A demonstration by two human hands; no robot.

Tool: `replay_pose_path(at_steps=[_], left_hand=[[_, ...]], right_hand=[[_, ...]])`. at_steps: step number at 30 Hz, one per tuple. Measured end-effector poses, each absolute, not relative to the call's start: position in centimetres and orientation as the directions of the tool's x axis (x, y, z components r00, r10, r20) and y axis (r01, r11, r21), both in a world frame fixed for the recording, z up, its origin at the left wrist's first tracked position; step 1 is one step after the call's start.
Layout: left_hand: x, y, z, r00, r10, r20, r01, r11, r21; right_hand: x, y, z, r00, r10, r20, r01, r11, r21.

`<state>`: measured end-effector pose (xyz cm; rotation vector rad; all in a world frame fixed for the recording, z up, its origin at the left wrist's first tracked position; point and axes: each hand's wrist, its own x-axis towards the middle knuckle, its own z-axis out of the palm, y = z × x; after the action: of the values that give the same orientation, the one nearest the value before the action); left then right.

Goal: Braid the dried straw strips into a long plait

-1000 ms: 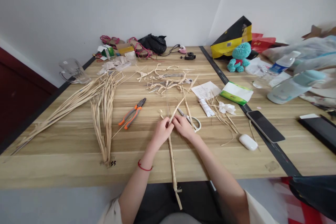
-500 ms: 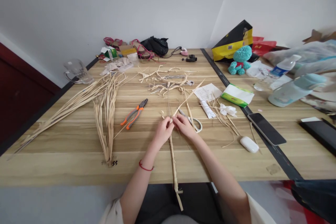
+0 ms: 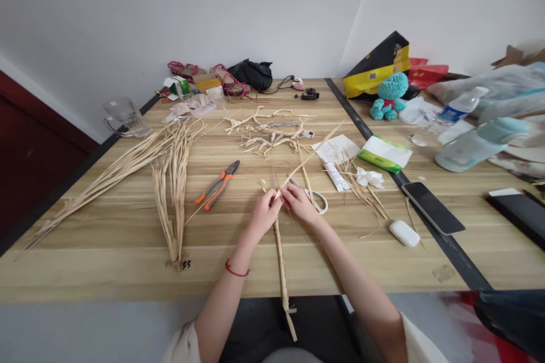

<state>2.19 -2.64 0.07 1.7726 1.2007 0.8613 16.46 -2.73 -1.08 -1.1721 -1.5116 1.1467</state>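
My left hand (image 3: 264, 210) is closed around a straw-wrapped stem (image 3: 281, 264), which runs down past the table's front edge and ends in a small tied cross-piece. Close beside it, my right hand (image 3: 298, 201) pinches a pale flat straw strip (image 3: 313, 154) that slants up and to the right. The fingertips of both hands nearly meet where strip and stem come together; the exact contact is hidden by the fingers. Scissors with white handles (image 3: 322, 204) lie just beyond my right hand, partly under another strip.
Pliers with orange handles (image 3: 218, 184) lie to the left, near long straw bundles (image 3: 170, 181). Wrapped twig-like pieces (image 3: 272, 135) lie farther back. On the right are a glue tube (image 3: 336, 177), a phone (image 3: 433, 208), a white case (image 3: 404, 233) and a blue bottle (image 3: 479, 144).
The straw strip's free end has swung a little up and to the right. Both hands stay almost in place, with only small finger movement.
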Motion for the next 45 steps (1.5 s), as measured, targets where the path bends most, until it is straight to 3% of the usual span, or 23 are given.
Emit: replay_pose_path(at_steps=[14, 27, 45], left_hand=[[2.21, -2.64, 0.23, 0.318, 0.946, 0.066, 0.468, -0.217, 0.856], [2.12, -2.83, 0.08, 0.343, 0.928, 0.143, 0.572, -0.327, 0.752], [2.07, -2.84, -0.56, 0.383, 0.913, 0.142, 0.639, -0.373, 0.673]], right_hand=[[16.47, -2.75, -1.21, -0.157, 0.983, 0.095, 0.171, 0.122, -0.978], [16.39, -2.88, -0.99, -0.128, 0.983, 0.128, 0.297, 0.161, -0.941], [16.58, -2.80, -1.37, -0.130, 0.979, 0.155, 0.404, 0.195, -0.894]])
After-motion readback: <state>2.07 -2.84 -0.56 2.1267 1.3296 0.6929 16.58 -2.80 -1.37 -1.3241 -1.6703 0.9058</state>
